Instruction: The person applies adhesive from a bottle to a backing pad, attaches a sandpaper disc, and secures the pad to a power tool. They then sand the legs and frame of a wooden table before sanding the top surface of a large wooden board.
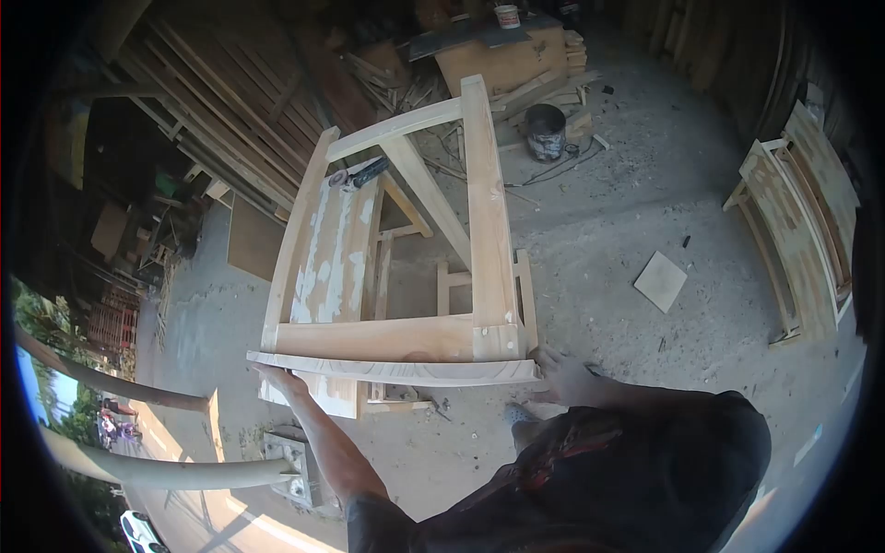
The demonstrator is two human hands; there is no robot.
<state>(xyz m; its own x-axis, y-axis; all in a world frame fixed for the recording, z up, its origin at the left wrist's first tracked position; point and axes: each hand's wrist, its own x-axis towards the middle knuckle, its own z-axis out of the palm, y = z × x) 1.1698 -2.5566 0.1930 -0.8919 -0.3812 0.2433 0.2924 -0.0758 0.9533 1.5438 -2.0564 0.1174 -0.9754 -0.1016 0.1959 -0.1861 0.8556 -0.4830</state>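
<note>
A pale wooden frame (pixel 490 212) with posts, cross rails and a diagonal brace stands tilted in front of me. Along its near side runs a long wooden board (pixel 396 371) with wavy grain. My left hand (pixel 281 378) grips the board's left end from below, its fingers partly hidden. At the opposite end, my right hand (pixel 559 375) is closed on the board's corner. Under the frame is a workbench (pixel 323 263) with white patches on its top. A dark power tool (pixel 367 173) lies at its far end.
Beyond the frame stand a stained bucket (pixel 546 131) and scrap wood. A square tile-like piece (pixel 661 282) lies on the concrete floor to the right, near a patchy wooden bench (pixel 795 230). Planks (pixel 221 101) lean at the back left. A pale post (pixel 175 470) rises at the lower left.
</note>
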